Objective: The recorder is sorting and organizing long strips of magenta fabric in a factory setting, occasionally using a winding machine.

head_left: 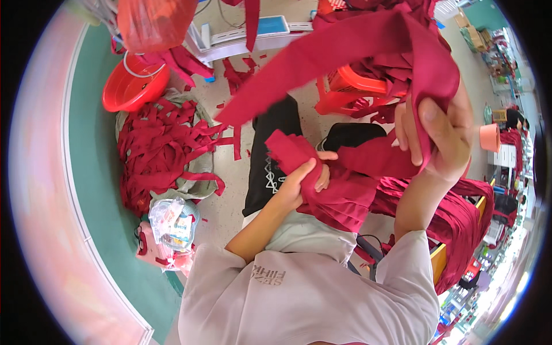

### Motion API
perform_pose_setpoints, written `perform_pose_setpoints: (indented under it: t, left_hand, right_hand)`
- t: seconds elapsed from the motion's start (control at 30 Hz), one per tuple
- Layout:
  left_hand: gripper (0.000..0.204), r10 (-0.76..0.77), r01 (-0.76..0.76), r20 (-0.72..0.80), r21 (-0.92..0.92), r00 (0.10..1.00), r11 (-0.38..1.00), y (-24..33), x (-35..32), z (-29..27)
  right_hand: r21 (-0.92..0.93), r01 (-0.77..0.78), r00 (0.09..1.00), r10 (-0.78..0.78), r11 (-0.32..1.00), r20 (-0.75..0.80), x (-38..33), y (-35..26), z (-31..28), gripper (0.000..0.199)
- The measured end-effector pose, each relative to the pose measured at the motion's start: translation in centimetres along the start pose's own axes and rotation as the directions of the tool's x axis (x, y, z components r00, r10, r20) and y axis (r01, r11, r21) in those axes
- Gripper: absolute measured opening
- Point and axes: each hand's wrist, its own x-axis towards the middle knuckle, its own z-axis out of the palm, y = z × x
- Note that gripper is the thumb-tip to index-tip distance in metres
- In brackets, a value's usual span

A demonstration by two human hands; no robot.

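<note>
My left hand [305,179] is closed around a gathered bundle of dark red fabric pieces [339,198] over my lap, the layers fanning out below the fingers. Raised to the right, my right hand [441,135] pinches a long red fabric strip [345,49] between thumb and fingers. One length of that strip loops over the hand and stretches left through the air, its tip hanging free above my leg. Between the two hands, more red cloth [376,158] extends; whether it joins the strip or the bundle I cannot tell.
At left, a red basin [123,95] stands behind a grey sack [204,118] heaped with red strips [155,146]. A plastic bag [172,224] lies nearer. Red cloth fills a red plastic basket [356,80] ahead and drapes over a yellow-edged rack [439,261] at right.
</note>
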Motion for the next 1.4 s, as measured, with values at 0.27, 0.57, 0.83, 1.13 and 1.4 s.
perform_pose_setpoints:
  t: [0.27, 0.57, 0.83, 1.13, 1.4]
  left_hand:
    - [0.09, 0.122, -0.132, -0.169, -0.049, 0.978, 0.99, 0.0, -1.2, 0.2]
    - [0.029, 0.01, -0.098, -0.313, -0.266, 0.95, 0.959, 1.5, -0.3, -0.1]
    - [0.036, 0.008, -0.081, -0.276, -0.252, 0.961, 0.964, 0.8, 0.1, -0.1]
    - [0.047, -0.005, -0.073, -0.346, -0.21, 0.938, 0.975, 0.9, 0.3, 0.0]
    - [0.03, 0.091, -0.175, -0.198, -0.464, 0.976, 0.869, 2.7, 0.9, -0.6]
  right_hand:
    - [-0.471, -0.437, 0.552, 0.642, 0.767, 0.533, -4.9, 4.8, -1.6, 0.015]
    - [-0.597, -0.738, 0.209, 0.948, 0.314, 0.241, -16.7, 8.1, -7.1, 0.021]
    - [-0.272, -0.88, 0.363, 0.92, 0.39, 0.147, -19.0, 8.2, -7.6, 0.017]
    - [-0.354, -0.841, 0.364, 0.912, 0.409, 0.19, -17.0, 6.7, -5.4, 0.018]
    - [-0.644, -0.764, 0.508, 0.573, -0.045, -0.643, -33.9, 13.6, -12.7, 0.026]
